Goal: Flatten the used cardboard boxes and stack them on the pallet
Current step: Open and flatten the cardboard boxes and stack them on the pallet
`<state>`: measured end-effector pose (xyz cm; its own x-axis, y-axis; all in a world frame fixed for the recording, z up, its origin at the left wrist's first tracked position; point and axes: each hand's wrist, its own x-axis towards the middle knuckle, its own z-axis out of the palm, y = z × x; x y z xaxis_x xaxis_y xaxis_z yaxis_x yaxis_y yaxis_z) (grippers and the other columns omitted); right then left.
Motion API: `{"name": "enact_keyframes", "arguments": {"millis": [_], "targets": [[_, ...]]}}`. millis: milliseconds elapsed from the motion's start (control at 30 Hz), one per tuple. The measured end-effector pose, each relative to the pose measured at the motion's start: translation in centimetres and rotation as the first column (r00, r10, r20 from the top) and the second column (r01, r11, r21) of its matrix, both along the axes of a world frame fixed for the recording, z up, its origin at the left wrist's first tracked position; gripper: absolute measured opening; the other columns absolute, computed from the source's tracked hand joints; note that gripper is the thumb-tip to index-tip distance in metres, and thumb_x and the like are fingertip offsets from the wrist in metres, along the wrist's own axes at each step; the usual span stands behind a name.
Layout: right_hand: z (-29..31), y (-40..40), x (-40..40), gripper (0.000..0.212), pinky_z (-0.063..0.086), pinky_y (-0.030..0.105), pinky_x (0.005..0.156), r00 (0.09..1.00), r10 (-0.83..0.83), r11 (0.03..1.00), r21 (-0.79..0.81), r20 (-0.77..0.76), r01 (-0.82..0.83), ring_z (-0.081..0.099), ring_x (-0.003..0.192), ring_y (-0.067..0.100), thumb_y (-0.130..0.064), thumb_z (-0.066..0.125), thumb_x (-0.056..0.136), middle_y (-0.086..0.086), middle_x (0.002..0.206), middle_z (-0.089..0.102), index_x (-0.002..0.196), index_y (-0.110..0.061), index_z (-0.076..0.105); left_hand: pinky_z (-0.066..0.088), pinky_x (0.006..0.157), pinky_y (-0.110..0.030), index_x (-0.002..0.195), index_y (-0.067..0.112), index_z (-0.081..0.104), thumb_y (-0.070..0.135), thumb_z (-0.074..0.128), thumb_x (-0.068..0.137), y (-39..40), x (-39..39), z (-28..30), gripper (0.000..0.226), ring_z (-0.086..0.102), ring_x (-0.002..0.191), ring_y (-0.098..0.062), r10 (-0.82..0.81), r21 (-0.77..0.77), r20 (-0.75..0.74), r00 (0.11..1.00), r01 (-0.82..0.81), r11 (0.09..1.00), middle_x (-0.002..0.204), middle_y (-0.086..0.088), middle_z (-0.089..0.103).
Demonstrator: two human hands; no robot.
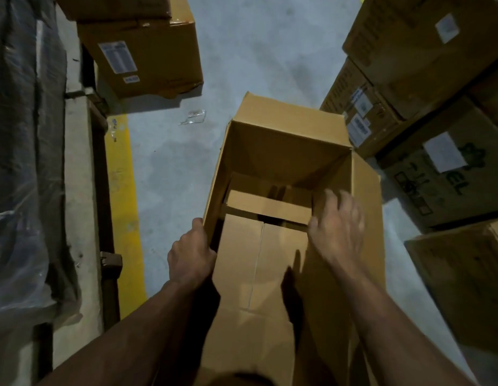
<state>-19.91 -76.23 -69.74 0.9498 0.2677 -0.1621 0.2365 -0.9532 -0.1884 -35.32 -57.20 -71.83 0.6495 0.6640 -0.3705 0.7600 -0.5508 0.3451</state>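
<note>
An open brown cardboard box (286, 151) stands on the grey floor in front of me, its top flaps spread and its inside bottom flaps partly lifted. My left hand (190, 254) grips the box's left wall edge, thumb on the outside. My right hand (338, 221) reaches inside the box, fingers loosely spread over the right inner wall beside a raised inner flap (267, 204); it is motion-blurred and I cannot tell whether it holds anything. The near flap (250, 274) leans toward me between my forearms.
Sealed labelled cartons are stacked at right (426, 79) and at upper left (147, 57). A plastic-wrapped load (22, 162) sits on a pallet along the left, bordered by a yellow floor line (125, 190). A scrap of clear tape (193, 117) lies on the floor.
</note>
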Motion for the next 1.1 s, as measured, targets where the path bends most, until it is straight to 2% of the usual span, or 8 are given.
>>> {"name": "enact_keyframes", "arguments": {"millis": [133,267,533,633,733,900,1000,1100], "targets": [[-0.6,-4.5,-6.3,0.086,0.042,0.046,0.11,0.94,-0.315,0.945,0.049,-0.129,0.323,0.038,0.139,0.032,-0.016,0.068,0.091,0.014,0.16,0.025,0.158,-0.016,0.014,0.04,0.069,-0.039,0.12,0.009,0.043,0.007,0.056,0.092,0.4,-0.1,0.4,0.031,0.06,0.096,-0.041,-0.001,0.004,-0.037,0.999,0.001,1.0,0.103,-0.018,0.064],[-1.1,-7.3,-10.8,0.048,0.051,0.045,0.092,0.812,-0.472,0.861,0.017,-0.345,0.508,0.058,0.12,0.033,-0.02,0.06,0.099,0.013,0.134,0.057,0.142,-0.01,0.041,0.044,0.073,-0.044,0.109,0.009,0.041,0.006,0.056,0.09,0.5,-0.3,0.4,0.025,0.06,0.097,-0.044,-0.006,-0.002,-0.03,1.0,0.006,1.0,0.103,-0.022,0.062],[-1.0,-8.7,-11.0,0.029,0.05,0.04,0.089,0.788,-0.41,0.87,0.062,-0.459,0.49,0.063,0.108,0.034,-0.013,0.057,0.099,0.013,0.12,0.066,0.128,-0.012,0.056,0.037,0.068,-0.039,0.099,0.012,0.036,0.007,0.056,0.094,1.2,-0.8,-0.2,0.021,0.059,0.09,-0.04,-0.051,-0.001,0.024,0.998,0.051,0.999,0.087,-0.013,0.053],[-0.4,-8.8,-10.8,0.029,0.053,0.044,0.092,0.78,-0.372,0.879,0.08,-0.503,0.471,0.063,0.106,0.033,-0.014,0.055,0.1,0.01,0.119,0.066,0.129,-0.015,0.056,0.044,0.076,-0.043,0.113,0.007,0.045,0.011,0.056,0.096,1.3,-1.0,-0.2,0.02,0.06,0.099,-0.043,-0.049,-0.024,0.026,0.998,0.049,0.998,0.101,-0.018,0.062],[0.1,-8.8,-10.9,0.025,0.053,0.049,0.094,0.782,-0.356,0.876,0.109,-0.512,0.471,0.062,0.103,0.033,-0.015,0.054,0.1,0.01,0.114,0.066,0.125,-0.016,0.058,0.046,0.086,-0.045,0.137,0.009,0.043,0.017,0.056,0.097,1.2,-1.6,0.1,0.043,0.059,0.11,-0.043,-0.004,-0.047,0.018,1.0,0.005,0.999,0.121,-0.02,0.063],[2.1,-8.1,-11.5,0.015,0.056,0.044,0.081,0.808,-0.38,0.846,0.185,-0.45,0.5,0.061,0.089,0.031,-0.005,0.054,0.095,0.003,0.086,0.061,0.093,-0.02,0.058,0.05,0.088,-0.048,0.129,0.006,0.04,0.01,0.057,0.094,0.5,-3.4,1.2,0.04,0.057,0.11,-0.039,0.019,0.04,0.064,0.998,-0.021,0.999,0.124,-0.018,0.054],[4.3,-7.5,-11.7,0.014,0.056,0.048,0.085,0.815,-0.383,0.822,0.242,-0.434,0.515,0.063,0.091,0.032,-0.007,0.055,0.095,0.008,0.096,0.066,0.093,-0.021,0.058,0.035,0.113,-0.05,0.147,-0.001,0.028,0.017,0.056,0.094,0.1,-4.3,3.2,0.062,0.039,0.136,-0.039,-0.114,0.155,0.043,0.992,0.106,0.982,0.149,-0.023,0.038],[7.1,-7.2,-12.2,0.014,0.056,0.049,0.087,0.83,-0.372,0.808,0.296,-0.417,0.51,0.064,0.093,0.033,-0.01,0.055,0.096,0.008,0.1,0.067,0.094,-0.023,0.058,0.002,0.123,-0.045,0.158,0.005,0.005,0.032,0.049,0.098,-0.9,-5.4,5.8,0.079,0.001,0.153,-0.034,-0.318,0.404,-0.119,0.941,0.338,0.85,0.166,-0.018,0.003]]}}
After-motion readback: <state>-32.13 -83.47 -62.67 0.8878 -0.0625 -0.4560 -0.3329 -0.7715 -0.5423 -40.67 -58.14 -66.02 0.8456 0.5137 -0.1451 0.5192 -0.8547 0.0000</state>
